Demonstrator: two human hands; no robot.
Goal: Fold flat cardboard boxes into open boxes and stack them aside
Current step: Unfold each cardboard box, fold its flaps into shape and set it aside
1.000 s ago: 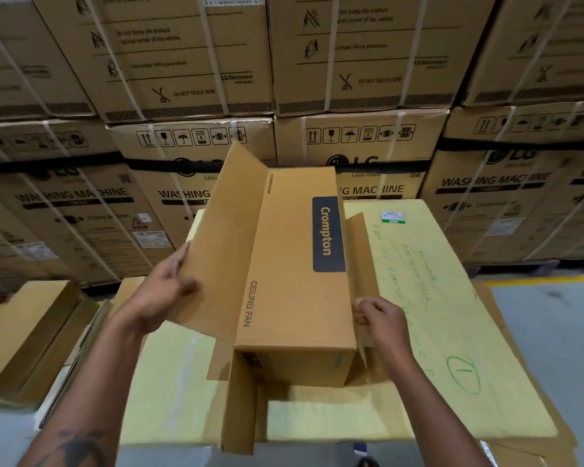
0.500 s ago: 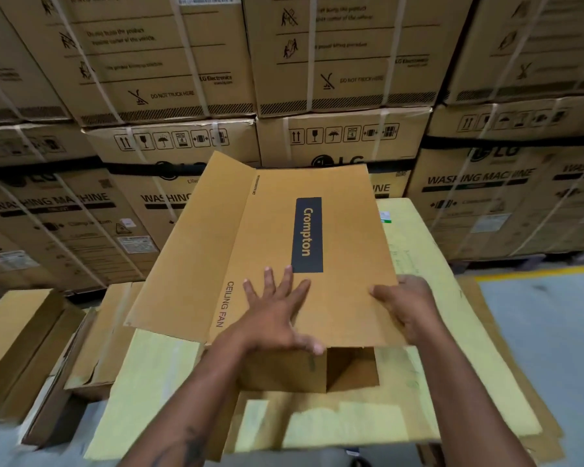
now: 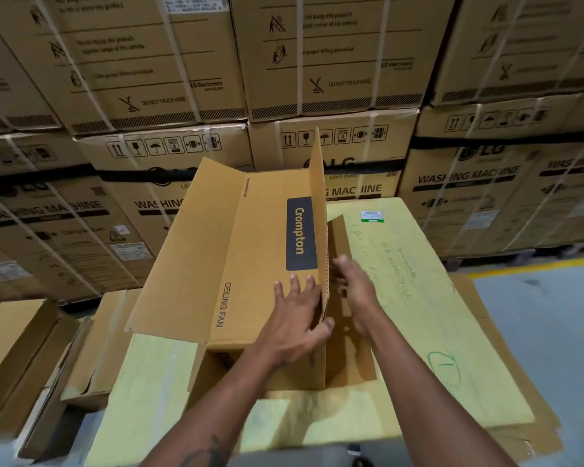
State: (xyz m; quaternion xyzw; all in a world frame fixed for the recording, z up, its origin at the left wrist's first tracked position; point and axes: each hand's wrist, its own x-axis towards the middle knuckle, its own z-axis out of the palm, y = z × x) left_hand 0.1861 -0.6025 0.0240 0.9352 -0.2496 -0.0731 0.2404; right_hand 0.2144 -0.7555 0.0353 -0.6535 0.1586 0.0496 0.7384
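**Ceiling fan box: flap's gone from flat to standing**

So half a second back the big Crompton panel was lying flat under the left palm, and now that same panel edge is tipped up nearly vertical. The ceiling fan box [image 3: 250,264] sits on the yellow sheet [image 3: 435,298] on top of the work stack, long flap splayed out to the left.

The left hand [image 3: 294,318] has slid toward the near right corner, fingers spread straight on the printed face, thumb hooked round the raised edge. The right hand [image 3: 354,291] has come in behind that edge; fingers look loosely extended against the inner side, but it's blurry and partly hidden, so can't say if it's actually gripping anything.

My read: the tube is getting squared up, not there yet. Some finished-looking boxes [image 3: 21,358] sit off to the left, with washing machine cartons [image 3: 469,183] walled up behind.
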